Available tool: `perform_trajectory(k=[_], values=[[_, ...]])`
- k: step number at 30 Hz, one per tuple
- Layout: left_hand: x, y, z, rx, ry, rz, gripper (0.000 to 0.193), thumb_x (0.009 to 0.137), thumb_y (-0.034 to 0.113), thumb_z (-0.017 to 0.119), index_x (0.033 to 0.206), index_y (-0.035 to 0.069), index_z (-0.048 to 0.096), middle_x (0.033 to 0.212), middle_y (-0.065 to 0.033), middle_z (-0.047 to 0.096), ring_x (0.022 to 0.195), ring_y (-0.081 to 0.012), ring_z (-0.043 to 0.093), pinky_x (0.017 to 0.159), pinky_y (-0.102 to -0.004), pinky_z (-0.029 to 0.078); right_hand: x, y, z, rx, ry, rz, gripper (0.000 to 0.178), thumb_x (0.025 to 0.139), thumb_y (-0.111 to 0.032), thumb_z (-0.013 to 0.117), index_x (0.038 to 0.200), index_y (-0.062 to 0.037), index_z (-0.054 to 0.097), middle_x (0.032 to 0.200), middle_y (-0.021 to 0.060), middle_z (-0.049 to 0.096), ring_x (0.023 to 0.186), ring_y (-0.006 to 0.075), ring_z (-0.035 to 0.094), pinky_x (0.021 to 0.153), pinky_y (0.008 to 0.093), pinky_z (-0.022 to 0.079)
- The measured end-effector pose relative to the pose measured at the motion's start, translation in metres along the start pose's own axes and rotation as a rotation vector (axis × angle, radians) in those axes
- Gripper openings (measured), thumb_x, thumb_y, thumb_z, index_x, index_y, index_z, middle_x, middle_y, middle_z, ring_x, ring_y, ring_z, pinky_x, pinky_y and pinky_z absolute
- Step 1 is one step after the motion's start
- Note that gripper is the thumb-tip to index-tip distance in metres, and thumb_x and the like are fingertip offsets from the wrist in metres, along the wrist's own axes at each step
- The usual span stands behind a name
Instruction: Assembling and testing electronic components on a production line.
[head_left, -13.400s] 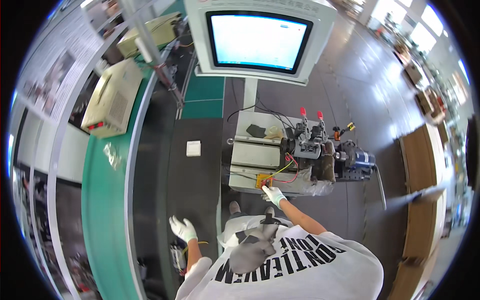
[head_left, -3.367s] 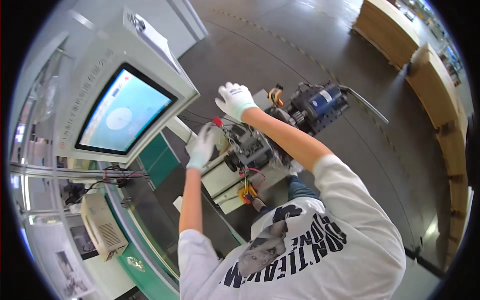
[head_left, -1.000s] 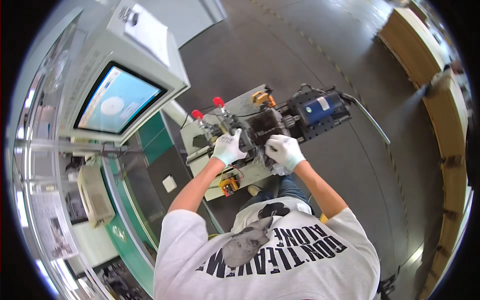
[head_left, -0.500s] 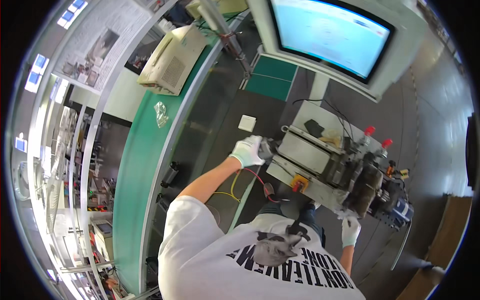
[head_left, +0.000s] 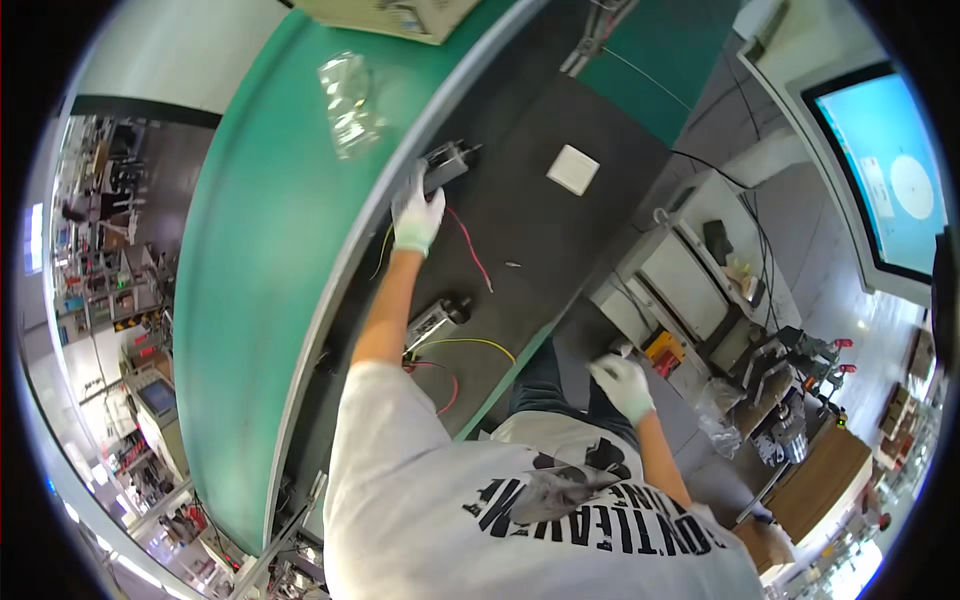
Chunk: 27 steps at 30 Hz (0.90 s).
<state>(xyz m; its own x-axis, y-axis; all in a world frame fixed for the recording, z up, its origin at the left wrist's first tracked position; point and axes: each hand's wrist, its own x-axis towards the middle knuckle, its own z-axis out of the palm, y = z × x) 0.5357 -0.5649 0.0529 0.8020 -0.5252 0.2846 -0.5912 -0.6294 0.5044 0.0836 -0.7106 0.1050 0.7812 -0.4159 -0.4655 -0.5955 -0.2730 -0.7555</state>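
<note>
My left hand (head_left: 417, 217), in a white glove, is closed around a small dark grey motor (head_left: 446, 167) whose shaft end points right. It holds the motor over the dark work surface, beside the metal rail of the green bench. A red wire (head_left: 468, 246) and a yellow wire trail below that hand. Nearer to me lies a second, silver-and-black motor (head_left: 438, 322) with its own yellow and red wires. My right hand (head_left: 622, 386), also gloved, hovers left of the machine (head_left: 697, 285), its fingers loosely apart and nothing visible in them.
A clear plastic bag (head_left: 348, 106) lies on the green bench top (head_left: 260, 260). On the dark surface (head_left: 520, 230) sits a white square piece (head_left: 573, 170). A lit screen (head_left: 885, 175) stands at the far right. Cardboard boxes (head_left: 820, 480) are at the lower right.
My left hand has moved left with the motor, from beside the machine to the bench rail. My right hand has come left, away from the machine's near end. The view has turned left.
</note>
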Motion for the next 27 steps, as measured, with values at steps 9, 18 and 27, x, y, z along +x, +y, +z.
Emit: perform_trajectory(k=[9, 18, 27], values=[[-0.235, -0.043, -0.066, -0.190, -0.499, -0.215, 0.067, 0.080, 0.015, 0.069, 0.142, 0.008, 0.045, 0.138, -0.0191, 0.052, 0.128, -0.0373, 0.050, 0.110, -0.0435, 0.039, 0.213, -0.103, 0.186, -0.400, -0.478, -0.373, 0.031, 0.091, -0.038, 0.057, 0.097, -0.0114, 0.072, 0.084, 0.0141, 0.072, 0.086, 0.0362, 0.069, 0.081, 0.0441, 0.052], [-0.254, -0.039, -0.074, -0.154, -0.554, -0.209, 0.079, 0.079, 0.010, 0.074, 0.150, 0.013, 0.037, 0.142, -0.0174, 0.046, 0.128, -0.0398, 0.046, 0.109, -0.0469, 0.037, 0.253, -0.165, 0.206, -0.626, -1.017, -0.037, 0.030, 0.090, -0.032, 0.058, 0.106, -0.0106, 0.071, 0.092, 0.0085, 0.077, 0.084, 0.0225, 0.073, 0.074, 0.0382, 0.055], [-0.245, -0.037, -0.077, -0.061, -0.637, -0.128, 0.070, 0.080, 0.012, 0.074, 0.144, 0.020, 0.046, 0.140, -0.0178, 0.046, 0.126, -0.0396, 0.048, 0.107, -0.0484, 0.040, 0.263, -0.166, 0.214, -0.588, -1.118, 0.156, 0.030, 0.088, -0.022, 0.055, 0.108, -0.0040, 0.069, 0.100, 0.0112, 0.075, 0.088, 0.0222, 0.075, 0.077, 0.0362, 0.057]])
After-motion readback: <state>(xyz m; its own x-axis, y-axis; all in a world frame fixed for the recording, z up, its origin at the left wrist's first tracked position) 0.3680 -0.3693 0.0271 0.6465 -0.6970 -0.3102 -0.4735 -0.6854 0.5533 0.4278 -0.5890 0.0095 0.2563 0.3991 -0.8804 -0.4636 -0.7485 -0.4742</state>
